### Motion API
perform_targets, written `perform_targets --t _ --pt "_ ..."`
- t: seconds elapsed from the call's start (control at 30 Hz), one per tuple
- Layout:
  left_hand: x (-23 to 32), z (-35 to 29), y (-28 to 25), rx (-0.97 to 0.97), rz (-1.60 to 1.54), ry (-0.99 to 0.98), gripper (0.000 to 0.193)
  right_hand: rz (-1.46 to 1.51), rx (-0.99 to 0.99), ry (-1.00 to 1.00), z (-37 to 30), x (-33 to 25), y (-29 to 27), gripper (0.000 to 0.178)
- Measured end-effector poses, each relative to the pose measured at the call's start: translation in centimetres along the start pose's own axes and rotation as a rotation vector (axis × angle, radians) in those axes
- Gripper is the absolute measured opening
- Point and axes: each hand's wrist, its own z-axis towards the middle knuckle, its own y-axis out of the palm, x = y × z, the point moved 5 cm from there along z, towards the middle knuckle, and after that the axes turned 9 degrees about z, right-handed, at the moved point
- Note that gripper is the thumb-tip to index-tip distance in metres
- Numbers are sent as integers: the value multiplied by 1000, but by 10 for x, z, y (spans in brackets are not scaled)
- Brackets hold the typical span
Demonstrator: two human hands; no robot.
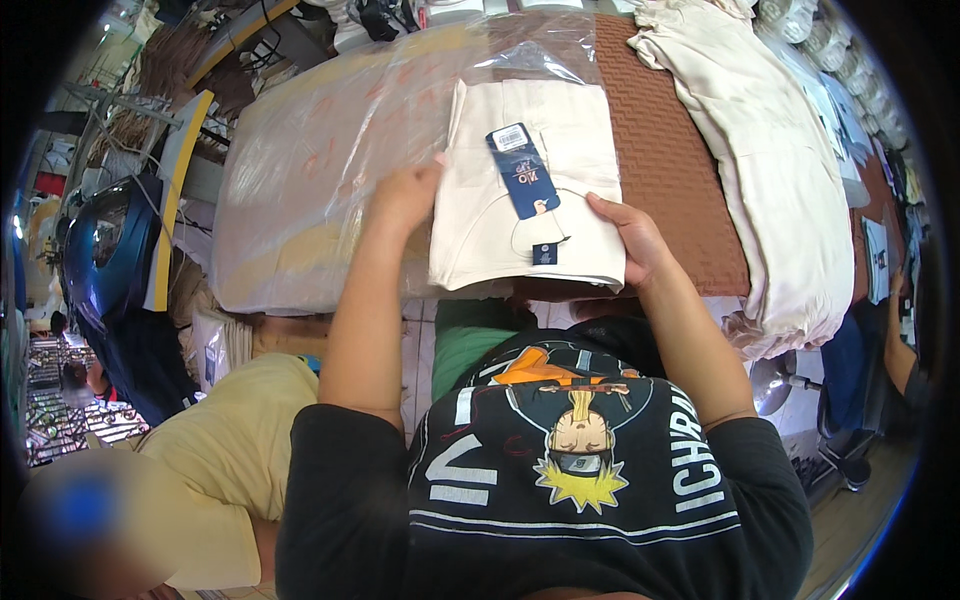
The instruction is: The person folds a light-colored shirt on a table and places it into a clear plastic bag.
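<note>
A cream folded T-shirt (470, 215) lies in front of me, its round neckline toward me. On it rests a dark blue hang tag (530, 185) on a thin string, with a small navy label (545, 254) by the collar. Clear plastic (540, 62) sticks out past its far edge; how much of the shirt it covers is hard to tell. My right hand (635, 240) grips the near right side, thumb on top. At the left edge, the curled fingers of my left hand (405, 198) pinch the shirt's side, fingertips partly hidden.
A large plastic-wrapped stack (310, 180) fills the table's left side. Brown textured cloth (690, 180) lies under the shirt, with a long cream garment pile (760, 190) to the right. A person in a yellow shirt (230, 430) is close at my left; a blue machine (115, 235) stands beyond.
</note>
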Motion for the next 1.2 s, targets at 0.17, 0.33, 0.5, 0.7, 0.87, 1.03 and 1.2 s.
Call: perform_targets --t 0.17,0.33,0.5,0.7,0.87,1.03,1.2 --pt "29 62 -19 240 200 159 56 -94 59 -76 -2 3 6 43" --pt "45 114 13 337 97 93 55 -154 113 -126 0 8 11 37" --pt "10 145 2 421 68 92 43 -173 120 -144 32 28 30 34" --pt "0 162 34 2 -858 -100 37 -227 132 -103 12 3 30 36" --pt "64 92 63 -266 -1015 -85 31 -291 166 -141 -57 -33 6 41" --pt "74 52 27 263 -179 306 41 -218 239 -160 -54 -23 -27 41" --pt "79 -41 26 320 254 910 47 -201 176 -142 -52 -23 -26 39"
